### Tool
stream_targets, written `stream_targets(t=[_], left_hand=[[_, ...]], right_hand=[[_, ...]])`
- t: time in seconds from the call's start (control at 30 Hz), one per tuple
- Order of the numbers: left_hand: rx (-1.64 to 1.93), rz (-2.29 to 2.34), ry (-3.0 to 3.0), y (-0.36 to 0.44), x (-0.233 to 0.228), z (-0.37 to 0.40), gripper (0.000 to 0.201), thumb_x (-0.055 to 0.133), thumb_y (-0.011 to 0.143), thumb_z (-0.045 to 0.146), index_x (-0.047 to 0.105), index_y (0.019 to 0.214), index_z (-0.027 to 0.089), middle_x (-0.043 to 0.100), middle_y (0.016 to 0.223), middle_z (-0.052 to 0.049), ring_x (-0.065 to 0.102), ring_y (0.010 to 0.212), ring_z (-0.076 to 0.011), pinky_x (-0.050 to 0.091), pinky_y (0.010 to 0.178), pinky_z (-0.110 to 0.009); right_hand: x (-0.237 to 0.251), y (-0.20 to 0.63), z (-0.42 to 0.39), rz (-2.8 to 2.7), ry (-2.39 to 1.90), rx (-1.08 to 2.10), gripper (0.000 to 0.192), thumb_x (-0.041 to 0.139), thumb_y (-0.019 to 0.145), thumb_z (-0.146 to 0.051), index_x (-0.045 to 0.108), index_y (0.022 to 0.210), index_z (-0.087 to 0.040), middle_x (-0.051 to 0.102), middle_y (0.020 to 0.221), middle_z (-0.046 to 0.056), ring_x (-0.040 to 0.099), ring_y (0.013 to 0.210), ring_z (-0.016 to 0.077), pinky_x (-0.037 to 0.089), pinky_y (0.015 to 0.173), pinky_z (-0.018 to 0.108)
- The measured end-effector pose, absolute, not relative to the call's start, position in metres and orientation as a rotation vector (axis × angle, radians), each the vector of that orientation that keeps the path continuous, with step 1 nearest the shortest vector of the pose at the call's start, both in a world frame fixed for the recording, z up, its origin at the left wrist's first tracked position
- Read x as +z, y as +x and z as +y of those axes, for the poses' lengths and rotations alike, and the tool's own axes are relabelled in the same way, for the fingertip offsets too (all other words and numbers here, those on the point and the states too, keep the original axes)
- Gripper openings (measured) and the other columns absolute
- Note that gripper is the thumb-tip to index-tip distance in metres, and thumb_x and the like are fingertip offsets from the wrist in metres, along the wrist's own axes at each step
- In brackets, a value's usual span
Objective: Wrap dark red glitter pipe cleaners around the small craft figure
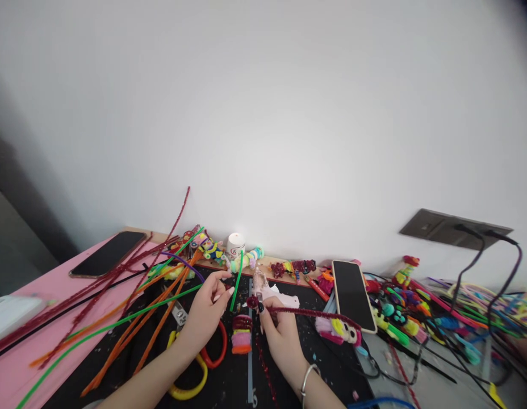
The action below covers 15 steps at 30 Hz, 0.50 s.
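Observation:
My left hand [212, 304] is closed, its fingertips pinched around a green pipe cleaner [238, 278]. One end stands up past the fingers, and a long green length seems to trail to the lower left. In my right hand [278, 324] the thumb and forefinger pinch a dark red tinsel pipe cleaner [310, 312] with a small coil at its tip; its strand stretches to the right. Between the hands lies a stack of coiled pipe cleaners [242, 334] in red, yellow, pink and orange. A pale pink tool [283, 296], possibly a glue gun, sits just behind my right hand.
Scissors with yellow and red handles [189, 392] lie under my left forearm. Phones [355, 295] rest at both sides. Orange pipe cleaners [150, 312] spread left, and finished figures [210, 247] line the wall. Cables [463, 272] hang from a wall socket at right.

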<state>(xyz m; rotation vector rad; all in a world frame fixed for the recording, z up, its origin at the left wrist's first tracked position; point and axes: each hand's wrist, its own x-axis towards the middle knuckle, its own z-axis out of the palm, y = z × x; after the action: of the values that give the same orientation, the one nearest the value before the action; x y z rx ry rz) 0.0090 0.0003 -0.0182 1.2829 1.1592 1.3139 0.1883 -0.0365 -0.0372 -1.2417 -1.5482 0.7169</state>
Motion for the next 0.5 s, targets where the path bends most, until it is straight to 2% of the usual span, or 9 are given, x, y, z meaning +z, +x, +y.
stream_targets(t=[0.3,0.5], left_hand=[[1.293,1.19,1.289,0.0087,-0.0188,0.0007,0.031,0.061,0.078,0.033,0.054,0.105,0.02,0.037,0.071,0.01,0.039,0.05,-0.0095,0.033,0.049,-0.023],[1.326,1.196,1.337,0.0081,-0.0188,0.0006,0.03,0.064,0.078,0.032,0.056,0.104,0.018,0.036,0.069,0.01,0.041,0.057,-0.0115,0.036,0.056,-0.025]], right_hand=[[-0.0378,0.1888,-0.0364,-1.543,-1.259,0.763,0.023,0.05,0.095,-0.035,0.057,0.078,-0.021,0.047,0.063,-0.003,0.046,0.057,0.0168,0.037,0.056,0.028],[-0.0385,0.1891,-0.0364,-1.542,-1.266,0.755,0.024,0.051,0.095,-0.037,0.057,0.078,-0.021,0.047,0.062,-0.003,0.046,0.057,0.017,0.037,0.056,0.028]])
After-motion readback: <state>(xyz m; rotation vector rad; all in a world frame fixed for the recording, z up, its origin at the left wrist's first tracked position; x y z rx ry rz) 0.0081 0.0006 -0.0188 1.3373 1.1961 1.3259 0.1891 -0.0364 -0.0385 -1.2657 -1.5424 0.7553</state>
